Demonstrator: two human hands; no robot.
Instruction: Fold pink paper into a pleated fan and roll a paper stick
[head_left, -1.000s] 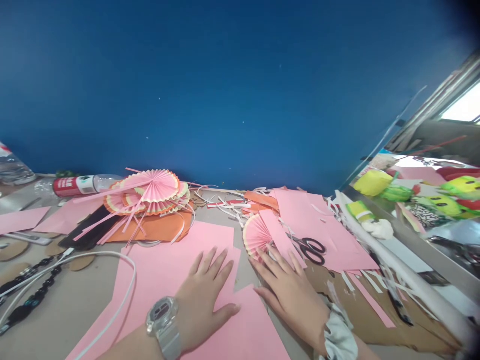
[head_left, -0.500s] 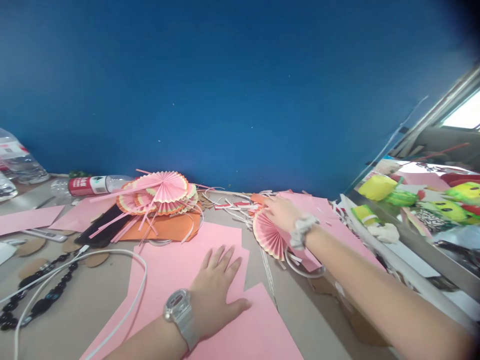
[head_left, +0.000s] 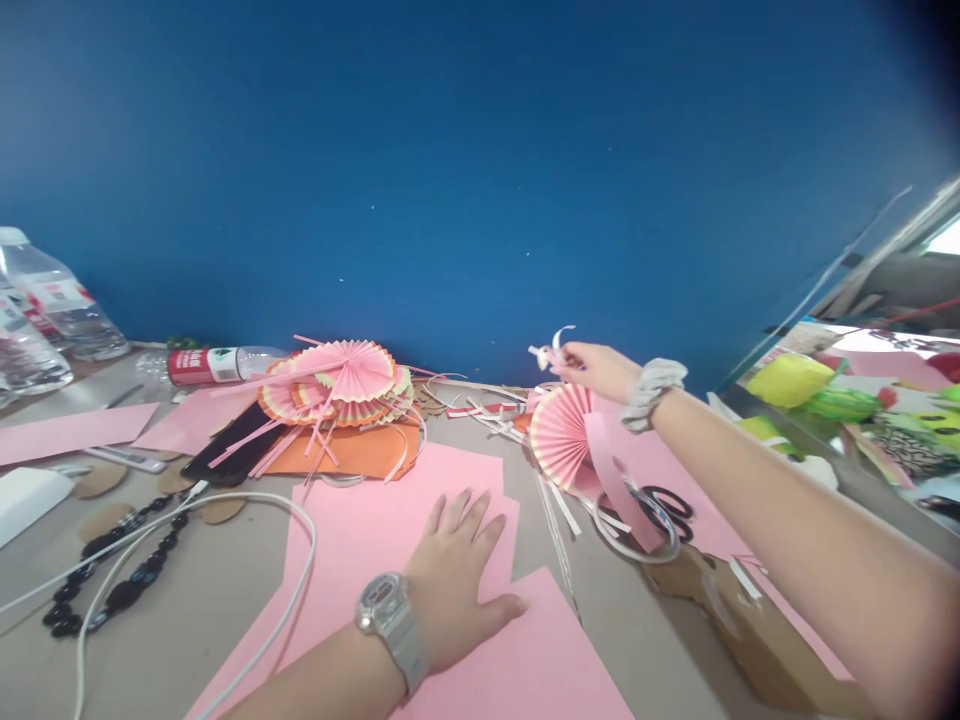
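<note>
My left hand [head_left: 457, 575] lies flat with its fingers spread on the pink paper sheets [head_left: 540, 660], and a clear watch [head_left: 386, 605] is on its wrist. My right hand [head_left: 596, 370] is raised near the blue wall, its fingers pinched on small curled white paper strips [head_left: 551, 352]. Below it stands a pleated pink paper fan [head_left: 561, 435] with a pale yellow edge. Black-handled scissors [head_left: 671, 515] lie under my right forearm, partly covered by a pink strip and a clear ring-shaped loop.
More pleated fans [head_left: 349, 375] are piled on orange paper [head_left: 382, 455] at the back. On the left are a fallen bottle [head_left: 199, 366], upright water bottles [head_left: 75, 300], a white cable [head_left: 311, 535] and black beads [head_left: 124, 595]. Colourful stuff [head_left: 795, 380] fills the right side.
My right hand has lifted from the paper beside the pink fan, now with white paper strips in its fingers. The scissors have come into sight. My left hand stays flat on the sheets.
</note>
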